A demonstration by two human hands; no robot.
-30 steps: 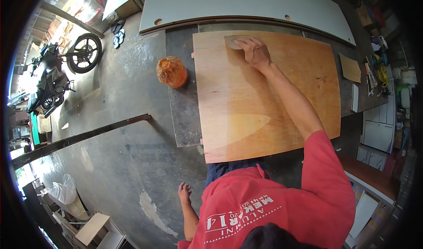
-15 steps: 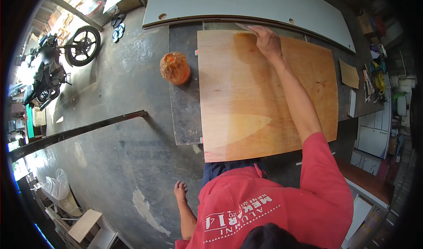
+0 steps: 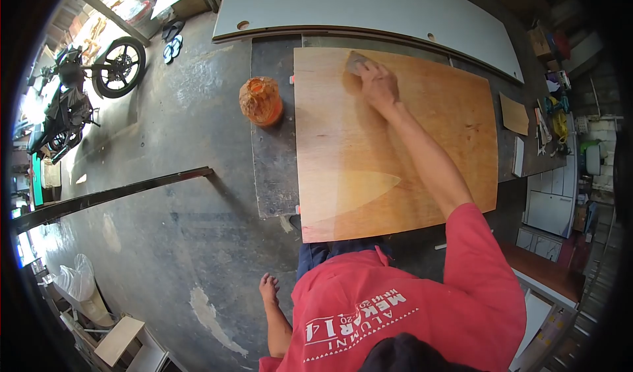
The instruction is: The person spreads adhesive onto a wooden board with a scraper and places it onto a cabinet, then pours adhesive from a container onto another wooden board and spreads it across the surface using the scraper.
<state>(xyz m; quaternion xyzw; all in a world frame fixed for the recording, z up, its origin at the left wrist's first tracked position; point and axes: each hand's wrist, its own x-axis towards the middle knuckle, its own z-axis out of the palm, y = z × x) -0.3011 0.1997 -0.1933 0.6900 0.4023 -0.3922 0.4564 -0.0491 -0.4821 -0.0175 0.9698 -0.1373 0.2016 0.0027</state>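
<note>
My right hand [image 3: 380, 88] grips a flat grey pad [image 3: 358, 62], pressed on the wooden panel [image 3: 435, 141] near its far edge. The panel is darker orange over most of its surface, with a paler strip down its left side. At my left side hangs my left hand [image 3: 268, 286], its fingers loosely curled and partly spread, with nothing in it. A stained jar of orange liquid [image 3: 261, 102] stands left of the panel on the dark worktop [image 3: 277, 168].
A long white board [image 3: 369, 9] lies beyond the panel. On the right are a brown sheet [image 3: 514, 114], a white strip [image 3: 518, 156] and several tools. A dark metal bar [image 3: 119, 197] extends from the left. Further off stands a motorcycle [image 3: 72, 95].
My right hand went from the panel's surface to its far edge, then came back onto the surface, slightly left and nearer, still holding the pad. My left hand hardly moved.
</note>
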